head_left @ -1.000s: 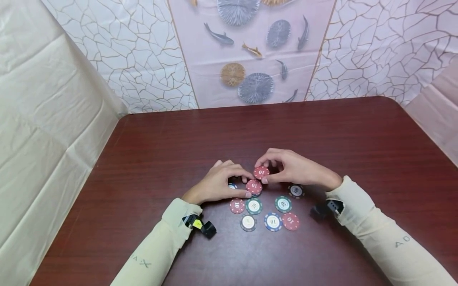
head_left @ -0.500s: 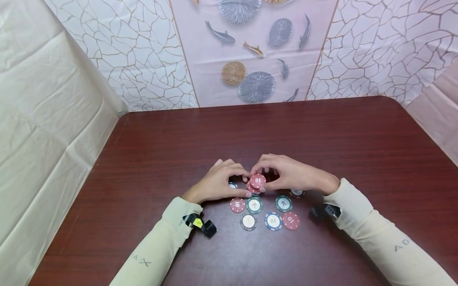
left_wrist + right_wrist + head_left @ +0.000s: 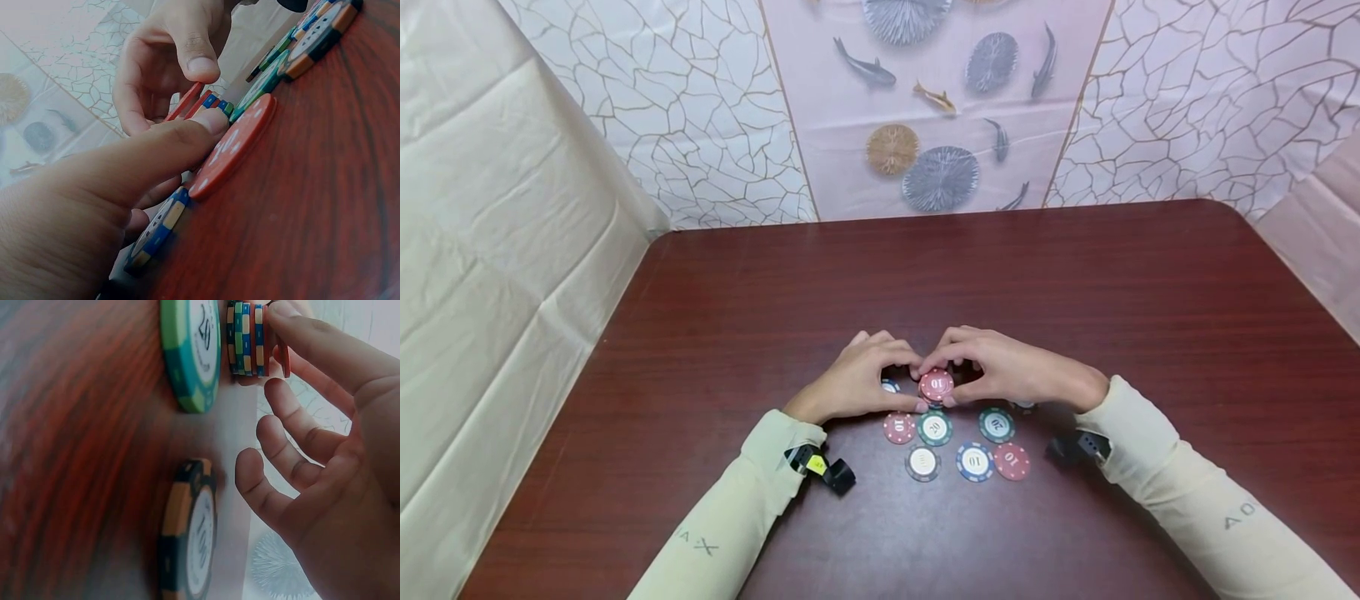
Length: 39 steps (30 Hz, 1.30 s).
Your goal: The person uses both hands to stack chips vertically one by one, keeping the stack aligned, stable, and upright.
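A red poker chip (image 3: 936,384) marked 10 is pinched between the thumb and fingers of my right hand (image 3: 1011,367). It sits right over a stack of poker chips (image 3: 245,340) with coloured edges. In the left wrist view the red chip (image 3: 184,102) tilts, with a narrow gap under it. My left hand (image 3: 861,375) curls round the stack's left side, its thumb (image 3: 209,122) on the stack's near edge. Both index fingertips meet behind the stack. The right hand's other fingers (image 3: 275,437) are loosely bent and free of any chip.
Several loose chips lie flat on the table (image 3: 760,292) close by: red (image 3: 898,427), green (image 3: 935,427), grey (image 3: 922,463), blue (image 3: 974,462), another red (image 3: 1012,461) and another green (image 3: 996,425). A blue chip (image 3: 891,386) lies partly under the left hand, a black one (image 3: 190,531) beneath the right.
My right hand has moved left and toward me, bringing the red chip from beyond the stack to right over it. The left hand has stayed at the stack.
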Tool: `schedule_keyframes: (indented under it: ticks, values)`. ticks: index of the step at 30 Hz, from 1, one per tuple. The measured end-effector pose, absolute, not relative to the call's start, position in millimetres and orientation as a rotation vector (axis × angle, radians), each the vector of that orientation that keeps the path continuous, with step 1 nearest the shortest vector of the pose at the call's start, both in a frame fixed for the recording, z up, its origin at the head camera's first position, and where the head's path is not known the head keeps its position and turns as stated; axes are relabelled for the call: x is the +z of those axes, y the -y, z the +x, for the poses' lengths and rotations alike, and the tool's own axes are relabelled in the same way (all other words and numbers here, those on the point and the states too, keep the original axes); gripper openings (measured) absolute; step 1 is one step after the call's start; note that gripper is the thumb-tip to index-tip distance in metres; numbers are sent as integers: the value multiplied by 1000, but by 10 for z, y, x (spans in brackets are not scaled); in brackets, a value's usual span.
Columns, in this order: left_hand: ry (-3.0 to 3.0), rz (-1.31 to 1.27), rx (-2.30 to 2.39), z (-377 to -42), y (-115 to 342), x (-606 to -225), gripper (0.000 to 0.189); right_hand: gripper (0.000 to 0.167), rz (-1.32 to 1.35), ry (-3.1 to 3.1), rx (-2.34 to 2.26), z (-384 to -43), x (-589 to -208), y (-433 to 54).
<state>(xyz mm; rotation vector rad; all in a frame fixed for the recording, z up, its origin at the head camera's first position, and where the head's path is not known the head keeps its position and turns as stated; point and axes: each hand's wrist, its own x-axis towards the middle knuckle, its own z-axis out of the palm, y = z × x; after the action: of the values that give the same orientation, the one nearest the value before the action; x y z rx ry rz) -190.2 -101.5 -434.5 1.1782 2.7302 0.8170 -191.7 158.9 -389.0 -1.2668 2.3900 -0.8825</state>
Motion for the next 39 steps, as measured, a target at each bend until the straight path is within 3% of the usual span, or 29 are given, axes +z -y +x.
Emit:
schedule_keyframes:
  ticks: [39]
  values:
    - [-2733, 1160, 814, -1898, 1007, -4332, 45, 45, -1296, -2363, -876, -1936, -3915, -1606]
